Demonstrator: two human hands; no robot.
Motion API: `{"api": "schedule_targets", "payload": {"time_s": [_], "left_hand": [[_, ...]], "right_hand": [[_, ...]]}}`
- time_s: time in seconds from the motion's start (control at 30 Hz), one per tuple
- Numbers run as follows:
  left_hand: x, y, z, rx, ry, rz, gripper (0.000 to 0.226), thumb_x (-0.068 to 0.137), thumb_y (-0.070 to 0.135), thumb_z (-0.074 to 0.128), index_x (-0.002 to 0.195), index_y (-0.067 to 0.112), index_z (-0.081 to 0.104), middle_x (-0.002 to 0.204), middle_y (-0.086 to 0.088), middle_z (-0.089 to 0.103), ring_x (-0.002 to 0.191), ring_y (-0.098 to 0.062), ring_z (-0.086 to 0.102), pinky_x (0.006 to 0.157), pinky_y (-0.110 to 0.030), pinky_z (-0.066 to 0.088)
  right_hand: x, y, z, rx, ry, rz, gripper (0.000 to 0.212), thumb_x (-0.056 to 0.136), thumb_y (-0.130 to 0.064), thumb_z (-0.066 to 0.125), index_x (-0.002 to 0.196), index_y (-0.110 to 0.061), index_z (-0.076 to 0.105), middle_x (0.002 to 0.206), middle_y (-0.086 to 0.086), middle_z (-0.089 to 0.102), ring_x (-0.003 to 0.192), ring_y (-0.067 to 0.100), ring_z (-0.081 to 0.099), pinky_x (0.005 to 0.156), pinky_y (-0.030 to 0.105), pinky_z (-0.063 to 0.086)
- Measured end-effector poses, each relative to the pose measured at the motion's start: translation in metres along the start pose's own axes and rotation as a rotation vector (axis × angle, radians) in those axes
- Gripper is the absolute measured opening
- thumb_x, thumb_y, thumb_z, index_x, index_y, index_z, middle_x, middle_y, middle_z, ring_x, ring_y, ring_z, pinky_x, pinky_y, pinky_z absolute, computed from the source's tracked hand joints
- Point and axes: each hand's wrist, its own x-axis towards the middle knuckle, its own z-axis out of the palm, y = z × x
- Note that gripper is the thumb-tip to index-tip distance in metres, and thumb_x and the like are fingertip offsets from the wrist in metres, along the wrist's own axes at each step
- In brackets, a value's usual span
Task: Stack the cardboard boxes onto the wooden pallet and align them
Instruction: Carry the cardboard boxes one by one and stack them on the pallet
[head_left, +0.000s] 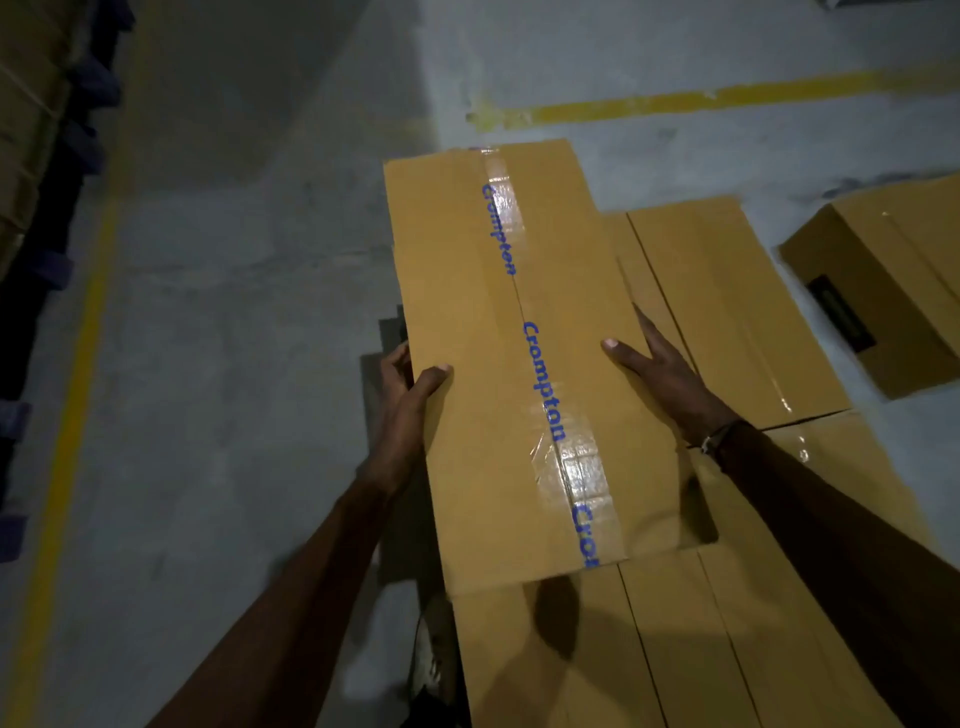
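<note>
At the bottom of the frame lay the stacked boxes (675, 649), my base layer. Above them I held the taped box (519, 353), centre frame: my left hand (405, 384) curled round its left edge, thumb on top, my right hand (660, 374) spread flat against its right side, so I could square it. Another box (883, 291) waited at far right on the floor (234, 312).

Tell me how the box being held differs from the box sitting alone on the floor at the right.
The held box is gripped on both long sides, left hand and right hand, above other cartons; the lone box sits untouched on the floor. The held box shows blue Crompton lettering on its tape; the lone box shows a dark label on its side. Both are brown cardboard, taped shut.
</note>
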Motion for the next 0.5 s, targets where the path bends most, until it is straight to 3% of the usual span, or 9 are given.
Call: {"api": "schedule_targets", "payload": {"time_s": [0.1,0.2,0.4,0.5], "left_hand": [[0.011,-0.021,0.003,0.023,0.027,-0.010,0.080,0.081,0.046,0.075,0.147,0.022,0.037,0.144,0.003,0.056,0.126,-0.020,0.063,0.105,-0.050,0.054],[0.020,-0.038,0.007,0.054,0.030,-0.015,0.087,0.075,0.051,0.077,0.147,0.023,0.038,0.144,0.003,0.057,0.126,-0.020,0.063,0.105,-0.052,0.054],[0.028,-0.065,0.016,0.147,-0.007,-0.029,0.086,0.082,0.051,0.073,0.154,0.030,0.030,0.150,0.005,0.050,0.130,-0.017,0.059,0.107,-0.051,0.053],[0.025,-0.071,0.019,0.158,0.017,-0.024,0.084,0.088,0.049,0.069,0.159,0.029,0.029,0.151,0.005,0.050,0.129,-0.015,0.059,0.103,-0.042,0.054]], "right_hand": [[0.016,0.028,0.004,-0.016,-0.011,-0.020,0.069,0.101,-0.043,0.067,0.162,-0.041,0.034,0.152,-0.028,0.047,0.131,-0.015,0.047,0.111,0.014,0.039],[0.029,0.050,0.006,-0.025,-0.019,-0.025,0.070,0.102,-0.043,0.067,0.163,-0.039,0.034,0.156,-0.026,0.044,0.140,-0.009,0.044,0.118,0.017,0.034],[0.047,0.088,0.000,-0.015,-0.010,-0.032,0.075,0.102,-0.039,0.068,0.166,-0.037,0.029,0.161,-0.023,0.040,0.146,-0.002,0.040,0.123,0.027,0.032],[0.051,0.096,0.001,-0.011,-0.021,-0.047,0.084,0.093,-0.056,0.072,0.164,-0.044,0.029,0.167,-0.021,0.036,0.151,0.001,0.037,0.129,0.040,0.029]]}}
